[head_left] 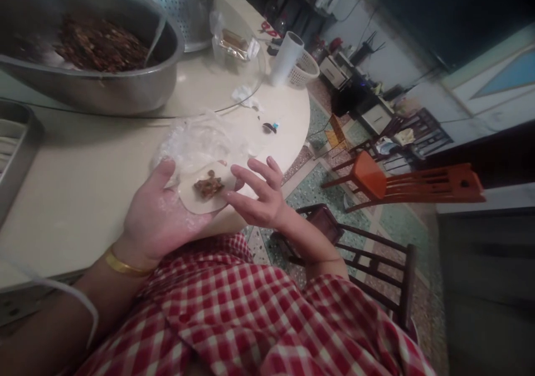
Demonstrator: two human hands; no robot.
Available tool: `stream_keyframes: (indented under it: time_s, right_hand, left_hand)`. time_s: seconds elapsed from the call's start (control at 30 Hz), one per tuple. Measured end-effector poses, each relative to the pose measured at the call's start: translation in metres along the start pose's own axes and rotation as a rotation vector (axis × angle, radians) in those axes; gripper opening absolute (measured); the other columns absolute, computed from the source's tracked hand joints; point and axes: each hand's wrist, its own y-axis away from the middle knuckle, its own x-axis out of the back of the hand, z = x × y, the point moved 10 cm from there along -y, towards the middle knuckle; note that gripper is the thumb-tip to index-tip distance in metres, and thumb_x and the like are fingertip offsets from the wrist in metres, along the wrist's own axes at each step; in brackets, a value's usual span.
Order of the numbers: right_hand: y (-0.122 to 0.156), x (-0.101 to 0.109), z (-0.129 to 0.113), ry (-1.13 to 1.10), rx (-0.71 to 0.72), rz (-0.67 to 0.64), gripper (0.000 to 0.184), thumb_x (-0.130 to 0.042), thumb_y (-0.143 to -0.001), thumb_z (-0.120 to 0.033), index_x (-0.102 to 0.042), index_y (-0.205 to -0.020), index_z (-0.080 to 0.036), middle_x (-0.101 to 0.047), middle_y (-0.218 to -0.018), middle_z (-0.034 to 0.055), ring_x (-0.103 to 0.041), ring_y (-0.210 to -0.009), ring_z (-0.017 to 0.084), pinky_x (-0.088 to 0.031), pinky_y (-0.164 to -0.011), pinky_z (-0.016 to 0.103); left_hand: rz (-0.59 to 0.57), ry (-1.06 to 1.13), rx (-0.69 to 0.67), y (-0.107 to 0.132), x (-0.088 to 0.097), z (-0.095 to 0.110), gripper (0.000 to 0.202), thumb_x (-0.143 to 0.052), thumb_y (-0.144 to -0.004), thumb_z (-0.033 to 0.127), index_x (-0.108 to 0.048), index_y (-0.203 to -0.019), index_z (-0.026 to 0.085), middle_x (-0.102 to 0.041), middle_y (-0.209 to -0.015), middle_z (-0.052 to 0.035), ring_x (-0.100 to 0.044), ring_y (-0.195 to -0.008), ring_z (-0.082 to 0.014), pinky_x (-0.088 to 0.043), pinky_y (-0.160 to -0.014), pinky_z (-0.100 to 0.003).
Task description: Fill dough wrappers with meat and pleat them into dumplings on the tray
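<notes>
- At the far left, one metal tray (14, 142) sat on the tabletop (83, 181), only partly in view.
- Behind it stood one large metal bowl (96, 94) heaped with a dark chopped mix (100, 44). One perforated colander (188, 8) stood just past the bowl's rim.
- Your left hand (161, 220) lay palm up over the near edge of the tabletop. The forearm came in from the lower left, with one gold bangle (123, 265) at the wrist.
- Your left grip was released and nearly flat, thumb out to the side, cradling rather than clenching.
- One round dough wrapper (191, 202) rested on your left fingers, above the tabletop's edge. One small mound of brown filling (208, 186) sat at its middle.
- One crumpled clear plastic bag (196, 139) lay on the tabletop just behind the wrapper.
- Your right hand (259, 198) reached in from the right, wrist bent and palm turned toward the wrapper.
- Your right grip was also released. The fingers were spread and only the fingertips (232, 195) met the wrapper's right edge, grasping nothing.
- Farther back on the tabletop were one clear plastic container (234, 44), one crumpled tissue (246, 94) and one white roll (286, 58) standing upright. One white basket (307, 69) stood just beside the roll.
- On the floor to the right stood one orange-red chair (370, 178) and, nearer to you, one dark wooden chair (368, 259).
</notes>
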Motion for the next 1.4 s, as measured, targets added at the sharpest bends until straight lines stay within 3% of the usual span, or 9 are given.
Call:
stream_keyframes:
  time_s: [0.13,0.23,0.47,0.7,0.83,0.97,1.13,1.3,1.4]
  right_hand:
    - [0.003,0.002,-0.008,-0.025,0.078,0.069,0.012,-0.06,-0.095,-0.029,-0.064,-0.105,-0.033,-0.068,-0.129,-0.0028,-0.049,-0.138,0.014,-0.035,-0.124,0.04]
    - [0.005,0.003,-0.015,-0.048,0.121,0.085,0.007,-0.063,-0.094,-0.029,-0.065,-0.1,-0.031,-0.07,-0.122,-0.002,-0.054,-0.13,0.015,-0.035,-0.124,0.04]
    - [0.014,-0.006,-0.018,-0.121,0.022,0.03,0.004,-0.07,-0.09,-0.034,-0.067,-0.092,-0.034,-0.074,-0.114,-0.0033,-0.061,-0.121,0.017,-0.045,-0.115,0.039]
    - [0.022,-0.027,-0.008,-0.154,-0.196,-0.066,0.009,-0.073,-0.087,-0.039,-0.071,-0.093,-0.033,-0.072,-0.118,0.0015,-0.061,-0.119,0.023,-0.048,-0.107,0.045]
    - [0.008,-0.019,-0.004,-0.194,-0.256,0.017,0.006,-0.068,-0.091,-0.031,-0.069,-0.089,-0.025,-0.071,-0.113,0.0074,-0.061,-0.113,0.023,-0.053,-0.098,0.042]
    - [0.008,-0.021,-0.005,-0.199,-0.282,-0.003,0.004,-0.066,-0.091,-0.028,-0.07,-0.092,-0.025,-0.069,-0.114,0.0073,-0.059,-0.115,0.023,-0.052,-0.1,0.044]
    - [0.029,-0.045,-0.007,-0.183,-0.326,-0.176,0.008,-0.073,-0.086,-0.035,-0.073,-0.092,-0.031,-0.069,-0.121,0.0044,-0.055,-0.123,0.026,-0.043,-0.111,0.049]
    - [0.023,-0.03,-0.013,-0.116,-0.261,-0.007,0.006,-0.071,-0.086,-0.033,-0.072,-0.091,-0.03,-0.069,-0.117,0.0045,-0.058,-0.119,0.025,-0.047,-0.108,0.047]
    - [0.019,-0.028,-0.014,-0.086,-0.26,0.005,0.006,-0.072,-0.085,-0.035,-0.072,-0.09,-0.031,-0.069,-0.116,0.0035,-0.059,-0.117,0.025,-0.048,-0.107,0.046]
  left_hand:
    - [-0.086,0.034,0.05,0.0,-0.005,-0.005,0.055,-0.036,-0.105,0.047,-0.047,-0.15,0.018,-0.079,-0.11,-0.007,-0.075,-0.092,-0.0229,-0.064,-0.075,-0.035]
    - [-0.107,0.029,0.129,0.001,-0.005,-0.014,0.049,-0.034,-0.107,0.044,-0.055,-0.142,0.017,-0.08,-0.101,-0.0046,-0.075,-0.082,-0.019,-0.062,-0.073,-0.032]
    - [0.099,-0.05,0.167,0.003,0.011,-0.024,0.029,-0.049,-0.102,0.031,-0.073,-0.093,0.019,-0.078,-0.078,0.0015,-0.069,-0.066,-0.0119,-0.056,-0.064,-0.021]
    - [0.251,-0.178,0.039,0.006,0.03,-0.013,0.018,-0.062,-0.095,0.024,-0.075,-0.085,0.021,-0.077,-0.082,0.0042,-0.069,-0.073,-0.01,-0.055,-0.067,-0.019]
    - [0.179,-0.261,-0.038,0.003,0.03,-0.009,0.011,-0.071,-0.09,0.031,-0.079,-0.089,0.023,-0.079,-0.095,0.0018,-0.069,-0.088,-0.0135,-0.055,-0.069,-0.019]
    - [0.022,-0.418,-0.117,-0.001,0.023,-0.006,0.023,-0.079,-0.083,0.042,-0.08,-0.098,0.024,-0.076,-0.119,-0.0015,-0.064,-0.114,-0.0195,-0.054,-0.08,-0.019]
    - [-0.012,-0.474,-0.113,-0.002,0.023,-0.005,0.02,-0.085,-0.076,0.039,-0.08,-0.089,0.024,-0.078,-0.113,-0.0024,-0.066,-0.103,-0.019,-0.054,-0.077,-0.021]
    - [-0.081,-0.507,-0.117,-0.004,0.016,-0.006,0.014,-0.08,-0.078,0.028,-0.08,-0.09,0.02,-0.078,-0.108,-0.0054,-0.068,-0.099,-0.0201,-0.054,-0.077,-0.023]
    - [-0.091,-0.549,-0.132,-0.006,0.016,-0.005,0.011,-0.077,-0.078,0.023,-0.08,-0.088,0.019,-0.078,-0.104,-0.0059,-0.068,-0.093,-0.0183,-0.054,-0.074,-0.022]
